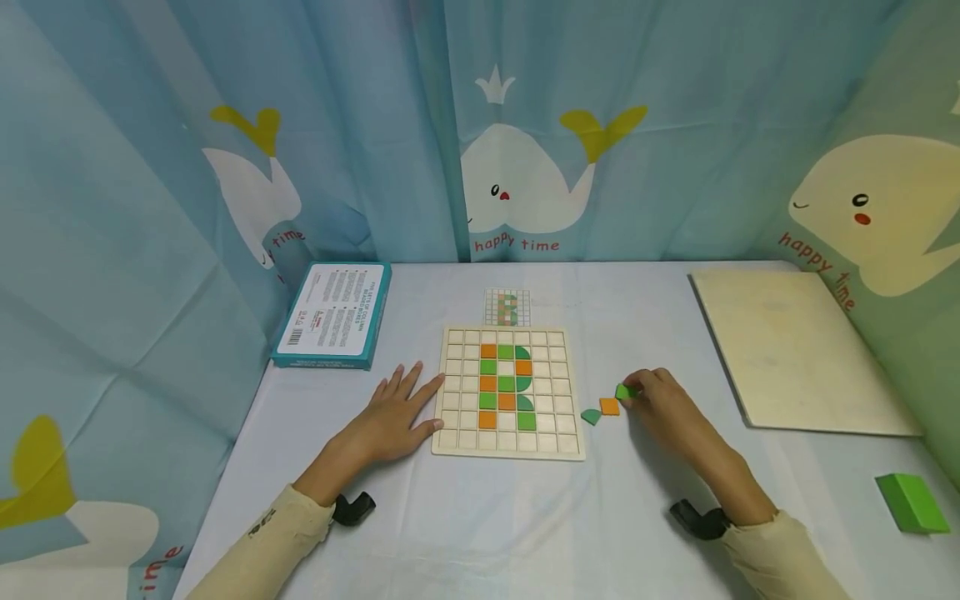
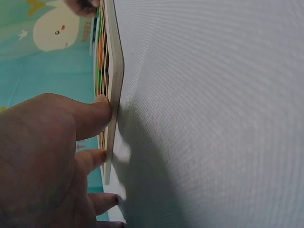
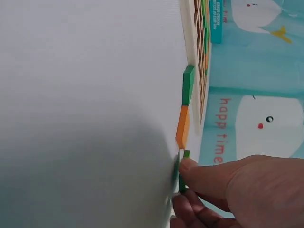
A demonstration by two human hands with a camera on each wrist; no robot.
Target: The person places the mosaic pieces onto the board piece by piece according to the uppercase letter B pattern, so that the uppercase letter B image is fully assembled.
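A wooden grid board (image 1: 561, 422) lies mid-table, with orange, light green and dark green tiles set in it in the shape of an R. My left hand (image 1: 393, 422) rests flat at its left side, fingers spread, with thumb and index finger at the edge. In the left wrist view the thumb (image 2: 92, 116) presses the board's rim. To the right of the board, my right hand (image 1: 666, 410) pinches a light green tile (image 1: 623, 392) between thumb and fingers. Beside it lie an orange square tile (image 1: 609, 407) and a dark green curved tile (image 1: 591, 416).
A small pattern card (image 1: 507, 307) with a similar R lies just behind the board. At the back left is a blue and white box (image 1: 332, 312). A large pale panel (image 1: 798, 350) and a green block (image 1: 911, 503) are on the right. Whale-printed curtains (image 1: 405, 125) surround the table.
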